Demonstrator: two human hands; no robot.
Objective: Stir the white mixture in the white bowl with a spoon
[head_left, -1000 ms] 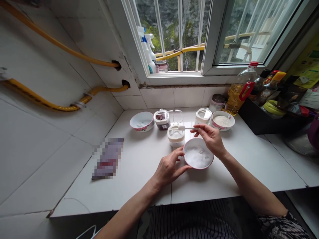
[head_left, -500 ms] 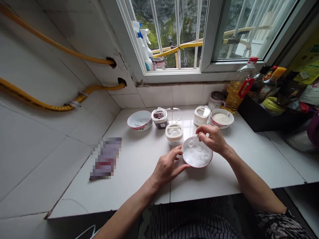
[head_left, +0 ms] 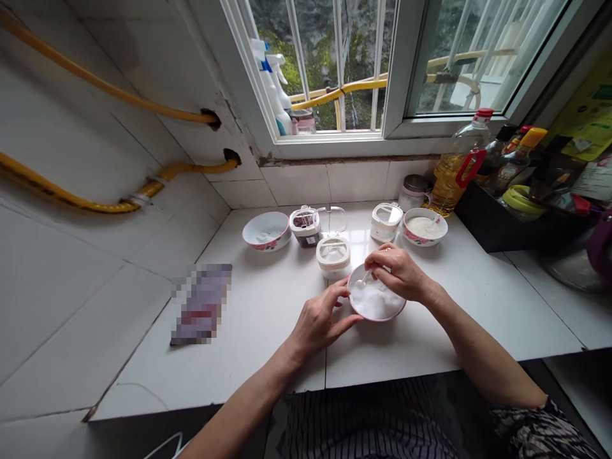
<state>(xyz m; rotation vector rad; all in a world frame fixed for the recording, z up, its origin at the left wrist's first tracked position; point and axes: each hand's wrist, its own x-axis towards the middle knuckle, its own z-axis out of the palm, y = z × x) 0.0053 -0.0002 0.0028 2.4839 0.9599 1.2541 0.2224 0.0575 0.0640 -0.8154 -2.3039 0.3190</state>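
A pink-rimmed bowl (head_left: 404, 305) stands on the white tiled counter, with white granular powder (head_left: 380, 303) in it. My left hand (head_left: 322, 317) grips the bowl's left side, thumb along the near rim and fingers on the far left. Over the bowl, my right hand (head_left: 396, 273) pinches a small white spoon (head_left: 362, 281), its head down at the powder near the left inner wall. Just behind the bowl is a square white jar (head_left: 333, 255) with its lid raised and white contents inside.
Behind stand a floral bowl (head_left: 266, 233), a jar with dark red contents (head_left: 305, 226), another square jar (head_left: 386, 223), and a floral bowl of pale grains (head_left: 424, 227). An oil bottle (head_left: 449, 175) and a black bottle box (head_left: 492, 220) are at right. A blurred packet (head_left: 203, 306) lies left.
My right hand has moved slightly left and down, bringing the spoon from above the bowl's contents to the powder at the left. My left hand stays on the bowl.
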